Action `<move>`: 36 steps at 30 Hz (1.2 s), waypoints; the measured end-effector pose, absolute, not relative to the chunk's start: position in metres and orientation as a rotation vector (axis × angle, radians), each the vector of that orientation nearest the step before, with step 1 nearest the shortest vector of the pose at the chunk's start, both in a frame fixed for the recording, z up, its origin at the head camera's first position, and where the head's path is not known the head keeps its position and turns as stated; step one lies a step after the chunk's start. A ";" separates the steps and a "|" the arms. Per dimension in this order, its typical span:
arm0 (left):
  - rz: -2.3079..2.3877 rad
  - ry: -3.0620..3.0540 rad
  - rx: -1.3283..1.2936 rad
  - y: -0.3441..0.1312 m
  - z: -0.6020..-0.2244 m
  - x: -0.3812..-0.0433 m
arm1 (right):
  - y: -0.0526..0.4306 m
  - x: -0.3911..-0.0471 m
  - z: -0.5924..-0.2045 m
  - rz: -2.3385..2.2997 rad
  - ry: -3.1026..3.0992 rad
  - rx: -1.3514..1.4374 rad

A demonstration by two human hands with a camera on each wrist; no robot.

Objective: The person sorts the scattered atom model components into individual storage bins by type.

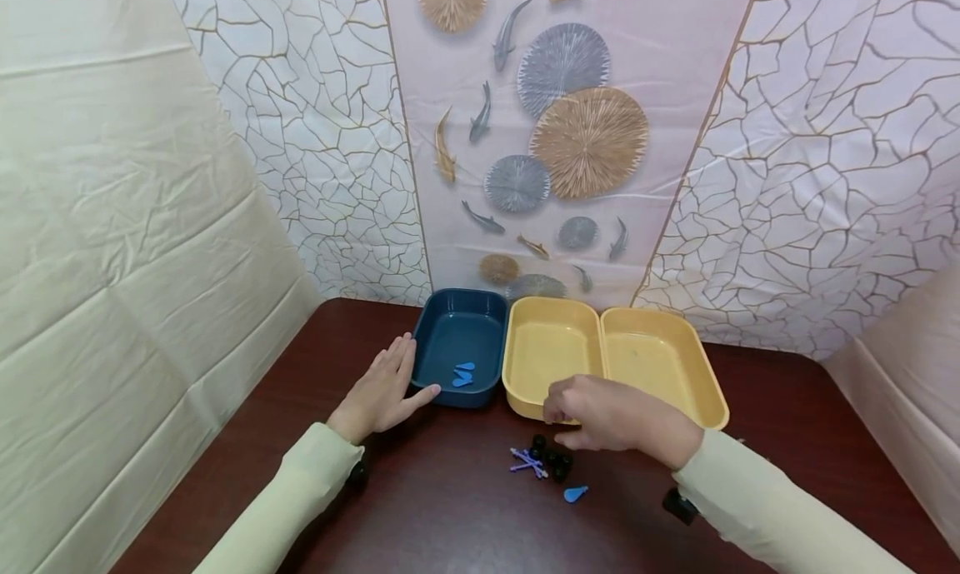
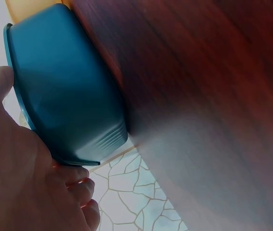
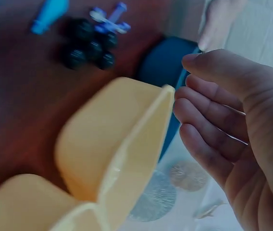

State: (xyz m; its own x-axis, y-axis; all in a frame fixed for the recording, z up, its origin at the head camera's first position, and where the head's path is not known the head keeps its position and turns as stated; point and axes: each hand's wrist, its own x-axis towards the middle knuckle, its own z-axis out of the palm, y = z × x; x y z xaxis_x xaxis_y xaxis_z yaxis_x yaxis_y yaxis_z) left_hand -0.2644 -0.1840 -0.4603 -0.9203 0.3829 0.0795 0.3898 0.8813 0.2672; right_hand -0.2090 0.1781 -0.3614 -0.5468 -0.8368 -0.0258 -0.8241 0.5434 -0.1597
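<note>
My left hand [image 1: 378, 395] lies along the left side of the dark blue tray [image 1: 467, 397], its fingers extended and the thumb over the near rim. Several small light-blue drop-shaped pieces [image 1: 462, 380] lie inside that tray. With fingers loosely bent and nothing between them, my right hand [image 1: 615, 414] hovers at the near edge of the middle yellow tray [image 1: 522, 403]. Just below it on the table sit several round black beads [image 3: 92, 49] in a cluster. Purple sticks with pale ends [image 1: 529, 464] lie crossed beside the beads. One light-blue drop-shaped piece [image 1: 575, 494] rests nearer to me.
A second yellow tray [image 1: 663, 361] stands to the right, against the middle one. All three trays form a row at the back of the dark red-brown table [image 1: 450, 507]. Behind them hangs a patterned cloth [image 1: 352, 157], and pale cloth [image 1: 127, 249] covers the left side.
</note>
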 end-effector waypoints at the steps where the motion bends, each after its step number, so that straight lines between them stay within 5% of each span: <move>1: -0.442 -3.019 -0.624 -0.184 -0.461 -0.264 | 0.181 -0.205 -0.364 -0.199 2.668 -1.446; 24: -0.426 -3.028 -0.613 -0.183 -0.463 -0.265 | 0.226 -0.179 -0.444 -0.443 2.607 -1.530; 36: -0.435 -3.014 -0.613 -0.184 -0.462 -0.264 | 0.221 -0.179 -0.451 -0.507 2.604 -1.504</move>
